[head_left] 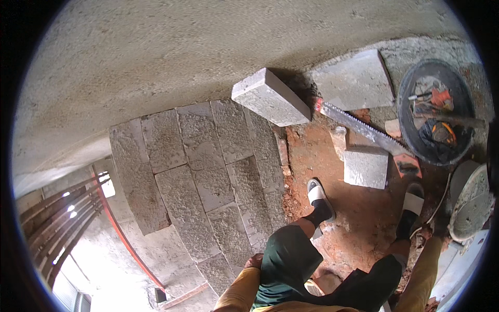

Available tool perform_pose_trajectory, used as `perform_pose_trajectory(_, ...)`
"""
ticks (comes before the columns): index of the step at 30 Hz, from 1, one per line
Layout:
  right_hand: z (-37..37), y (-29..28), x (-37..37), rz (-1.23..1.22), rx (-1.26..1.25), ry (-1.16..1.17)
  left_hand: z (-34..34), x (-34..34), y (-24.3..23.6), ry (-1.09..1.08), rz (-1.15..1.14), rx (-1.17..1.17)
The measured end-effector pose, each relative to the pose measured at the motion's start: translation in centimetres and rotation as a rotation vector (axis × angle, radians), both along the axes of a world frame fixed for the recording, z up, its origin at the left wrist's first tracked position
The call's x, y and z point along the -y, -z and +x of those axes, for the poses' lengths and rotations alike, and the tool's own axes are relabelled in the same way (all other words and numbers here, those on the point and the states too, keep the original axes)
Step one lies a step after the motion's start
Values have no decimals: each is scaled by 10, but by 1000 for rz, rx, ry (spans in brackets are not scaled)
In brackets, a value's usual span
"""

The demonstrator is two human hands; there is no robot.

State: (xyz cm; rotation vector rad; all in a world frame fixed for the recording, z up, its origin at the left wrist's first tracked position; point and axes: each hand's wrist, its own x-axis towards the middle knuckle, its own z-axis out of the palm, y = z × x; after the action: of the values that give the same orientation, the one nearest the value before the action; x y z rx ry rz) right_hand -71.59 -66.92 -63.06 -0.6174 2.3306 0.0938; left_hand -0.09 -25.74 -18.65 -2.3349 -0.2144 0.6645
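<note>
My left hand (254,261) is beside my left knee, near the face of a grey block wall (208,171). Its fingers are mostly hidden. My right hand (442,228) reaches to the right in shadow, close to a mortar-smeared grey bucket (470,205). Whether it touches or grips the bucket I cannot tell. A loose light-grey block (273,99) stands on end beside the wall's top course. A long toothed handsaw (364,126) with a red handle lies across the ground. Near my feet is a short cut block piece (365,167).
A round black tub (405,114) at the right holds tools and an orange-and-black item. One flat grey slab (356,83) leans by the plastered wall (171,57). Reddish dirt (358,213) lies under my sandalled feet. Brown bars (62,223) and a red strip (122,229) stand far left.
</note>
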Motion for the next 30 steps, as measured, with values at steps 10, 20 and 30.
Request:
perform_pose_trajectory(10, 20, -106, 21, -15, 7, -113, -27, 44, -48, -98, -372, -52)
perform_pose_trajectory(20, 27, -30, 60, -31, 59, -172, -19, -73, 51, -120, -90, -311)
perform_pose_trajectory(30, 82, -80, 94, -147, 143, -212, -21, -9, 11, -181, -359, -77)
